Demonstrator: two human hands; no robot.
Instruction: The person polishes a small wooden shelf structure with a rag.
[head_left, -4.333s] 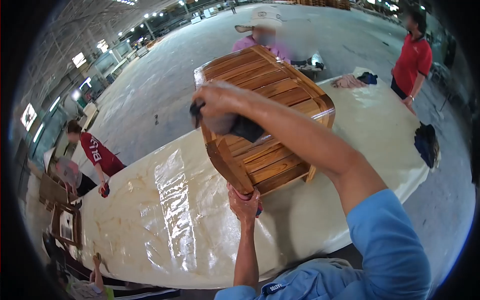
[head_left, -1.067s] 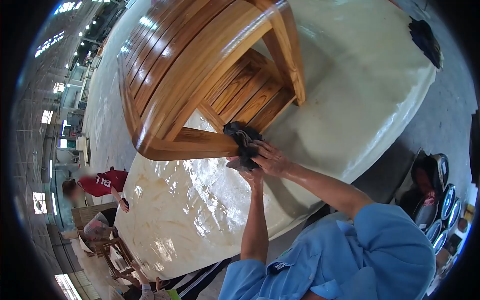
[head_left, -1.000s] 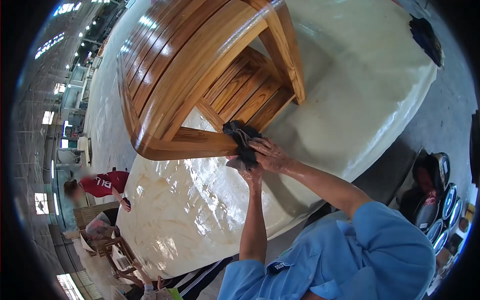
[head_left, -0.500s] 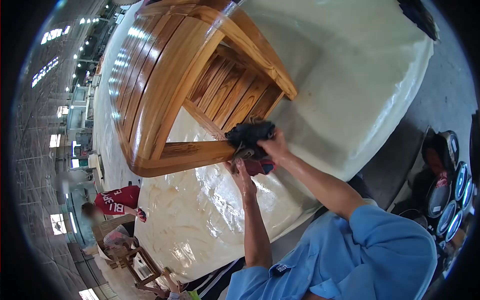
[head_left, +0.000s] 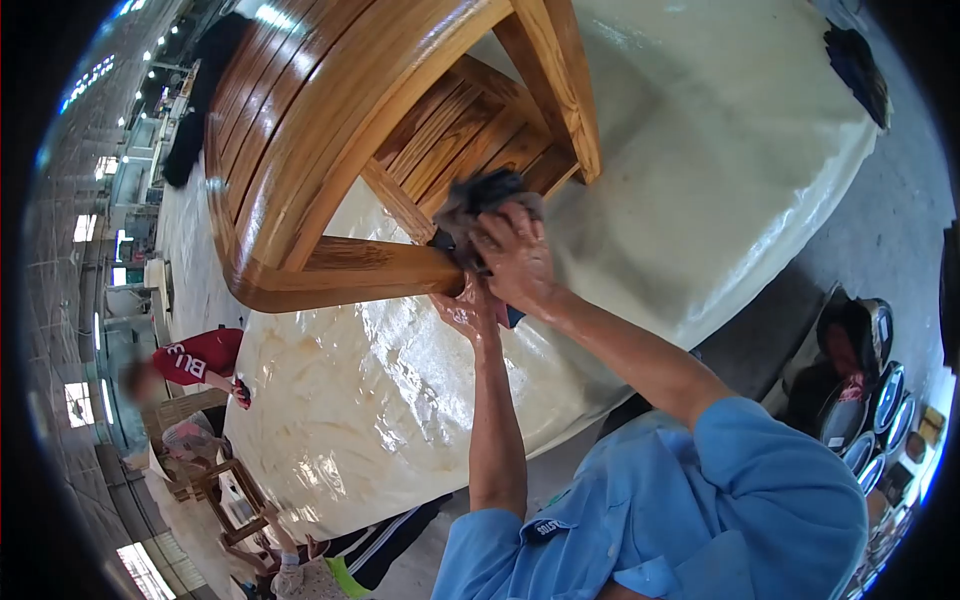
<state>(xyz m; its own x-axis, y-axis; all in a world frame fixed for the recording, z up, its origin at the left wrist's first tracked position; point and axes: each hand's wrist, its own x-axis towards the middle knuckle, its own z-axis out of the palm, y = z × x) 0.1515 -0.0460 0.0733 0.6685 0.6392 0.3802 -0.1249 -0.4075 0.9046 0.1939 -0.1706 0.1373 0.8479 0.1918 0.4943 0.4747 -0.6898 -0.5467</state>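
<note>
Arms [head_left: 640, 350] extended forward; right hand [head_left: 520, 262] beside left hand [head_left: 470, 305], right fingers [head_left: 520, 220] bent.

"How is the scene lit?"

"Moderately; brightness is let in by windows [head_left: 79, 404] at the left. White glare is scattered over the glossy sheet [head_left: 400, 395] at centre, highlights are caught on the wooden chair [head_left: 345, 140], and soft shadows are cast right of it."

"Is everything sharp?"

"The dark cloth [head_left: 480, 205] is blurred near centre. Lines are bent toward the edges; corners are blackened, blue-fringed."
</note>
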